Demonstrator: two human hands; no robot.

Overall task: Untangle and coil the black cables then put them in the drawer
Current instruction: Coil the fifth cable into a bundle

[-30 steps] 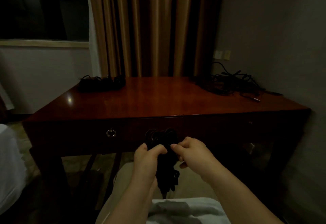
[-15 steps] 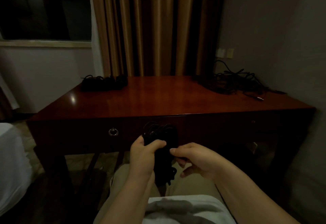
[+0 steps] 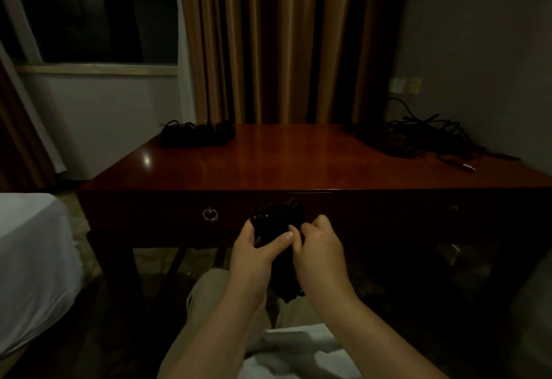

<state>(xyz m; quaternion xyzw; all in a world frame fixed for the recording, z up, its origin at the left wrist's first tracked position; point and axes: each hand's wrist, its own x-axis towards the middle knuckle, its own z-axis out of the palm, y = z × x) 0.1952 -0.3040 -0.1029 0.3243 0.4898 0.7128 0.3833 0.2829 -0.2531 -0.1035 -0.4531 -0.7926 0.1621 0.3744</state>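
Head view: at 6 o'clock, low in the frame and in front of the table (image 3: pixel 298 166), both hands work on one coiled black cable bundle (image 3: pixel 277 217). The left hand (image 3: pixel 254 253) wraps round the bundle's middle, thumb laid across the front. The right hand (image 3: pixel 319 250) has curled fingers pinching at the same bundle from the other side, just touching the left thumb; what it pinches is too dark to tell, perhaps a loose end. Loops rise above the hands and more cable hangs below them.

At 1 o'clock, on the table's far right corner, a tangled cable pile (image 3: pixel 424 136) sprawls with a plug end trailing toward the edge. At 11 o'clock, on the far left corner, a row of finished coils (image 3: pixel 195 135) sits close together. The drawer front with its ring pull (image 3: pixel 210 215) at 9 o'clock of the hands appears closed.

The cable looks light, limp and springy, so loops will likely slip apart unless gripped across the waist, where the left hand has it. The tangle is best taken by a free plug end, then drawn out gently; pulling hard may tighten knots.
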